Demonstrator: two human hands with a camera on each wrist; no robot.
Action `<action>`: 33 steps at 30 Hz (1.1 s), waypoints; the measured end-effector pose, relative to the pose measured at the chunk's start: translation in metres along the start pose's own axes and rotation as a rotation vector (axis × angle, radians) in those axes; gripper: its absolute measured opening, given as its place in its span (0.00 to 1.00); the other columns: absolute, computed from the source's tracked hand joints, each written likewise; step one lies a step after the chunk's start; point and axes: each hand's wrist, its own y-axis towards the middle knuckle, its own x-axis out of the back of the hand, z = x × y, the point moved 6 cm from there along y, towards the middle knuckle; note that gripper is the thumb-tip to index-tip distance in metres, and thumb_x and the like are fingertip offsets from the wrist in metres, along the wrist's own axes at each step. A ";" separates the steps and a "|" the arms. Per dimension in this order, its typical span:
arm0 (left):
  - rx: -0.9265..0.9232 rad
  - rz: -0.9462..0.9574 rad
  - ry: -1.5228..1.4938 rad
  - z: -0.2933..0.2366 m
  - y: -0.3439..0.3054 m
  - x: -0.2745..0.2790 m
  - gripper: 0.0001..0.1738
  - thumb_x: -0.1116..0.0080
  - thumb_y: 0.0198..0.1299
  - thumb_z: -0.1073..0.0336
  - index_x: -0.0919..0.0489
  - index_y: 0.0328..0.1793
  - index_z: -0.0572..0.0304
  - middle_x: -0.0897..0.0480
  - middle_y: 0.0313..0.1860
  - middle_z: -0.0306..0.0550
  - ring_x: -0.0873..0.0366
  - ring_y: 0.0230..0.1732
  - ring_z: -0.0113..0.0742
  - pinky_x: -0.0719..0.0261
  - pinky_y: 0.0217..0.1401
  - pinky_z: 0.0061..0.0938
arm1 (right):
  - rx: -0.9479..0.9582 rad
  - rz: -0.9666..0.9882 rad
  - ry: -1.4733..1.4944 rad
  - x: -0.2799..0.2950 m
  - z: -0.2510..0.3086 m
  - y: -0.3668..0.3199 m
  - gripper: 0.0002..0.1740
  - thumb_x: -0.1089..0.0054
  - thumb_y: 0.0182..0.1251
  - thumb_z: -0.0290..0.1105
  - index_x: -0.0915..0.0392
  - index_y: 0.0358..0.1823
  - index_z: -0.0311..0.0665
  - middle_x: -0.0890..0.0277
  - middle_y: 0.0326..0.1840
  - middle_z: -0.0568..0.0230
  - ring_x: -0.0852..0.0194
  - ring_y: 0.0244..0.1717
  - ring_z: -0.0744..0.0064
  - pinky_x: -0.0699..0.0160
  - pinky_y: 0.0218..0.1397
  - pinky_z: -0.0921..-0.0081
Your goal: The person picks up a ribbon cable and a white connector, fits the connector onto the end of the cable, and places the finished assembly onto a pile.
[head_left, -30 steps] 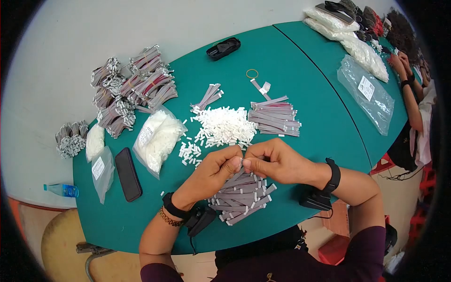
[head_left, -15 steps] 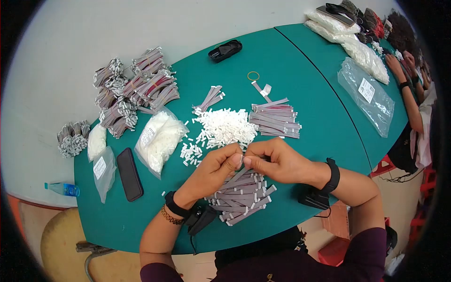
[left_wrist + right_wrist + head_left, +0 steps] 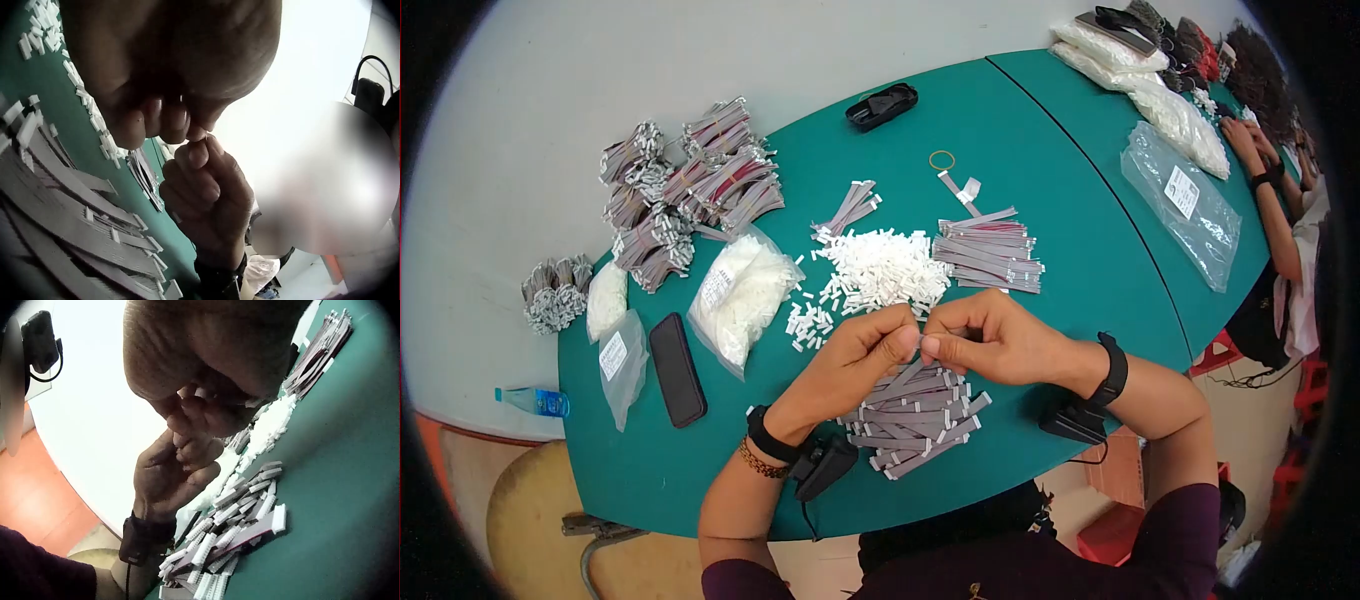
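Fingertips of the left hand and right hand meet above the table's near part, pinching a tiny pale piece mostly hidden by the fingers. Whether a ribbon cable is attached to it, I cannot tell. Below the hands lies a loose pile of grey ribbon cables with white ends. Just beyond them is a heap of small white connectors. In the left wrist view the right hand has curled fingers, touching the left hand. The right wrist view shows the fingertips together too.
Flat cables lie right of the heap. Leftward are a bag of white parts, a dark phone and bundled cables. A black case and rubber band lie farther back. Another person's arm is at far right.
Both hands stay joined at nearly the same spot, with slight finger shifts; the pale piece shows less than before. At far right, the other person's hands have shifted a little.
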 end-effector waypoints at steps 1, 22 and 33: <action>-0.004 -0.014 0.000 0.000 0.000 0.000 0.16 0.56 0.69 0.57 0.31 0.32 0.59 0.38 0.23 0.30 0.44 0.25 0.18 0.44 0.27 0.16 | -0.011 0.002 0.008 -0.001 0.000 0.000 0.13 0.48 0.68 0.33 0.27 0.26 0.33 0.36 0.16 0.76 0.45 0.20 0.90 0.47 0.20 0.84; -0.046 -0.031 0.099 -0.001 0.004 0.001 0.18 0.55 0.69 0.55 0.30 0.30 0.59 0.38 0.21 0.30 0.44 0.24 0.18 0.45 0.26 0.17 | -0.008 0.011 -0.066 -0.001 -0.005 0.002 0.15 0.48 0.69 0.35 0.26 0.26 0.33 0.35 0.16 0.74 0.41 0.19 0.87 0.42 0.21 0.83; -0.055 -0.081 0.066 0.001 0.001 0.004 0.19 0.50 0.67 0.56 0.31 0.26 0.59 0.37 0.21 0.30 0.43 0.24 0.18 0.44 0.26 0.17 | -0.068 0.025 -0.031 -0.004 -0.001 -0.002 0.14 0.49 0.68 0.34 0.26 0.27 0.32 0.34 0.15 0.73 0.39 0.19 0.87 0.40 0.21 0.83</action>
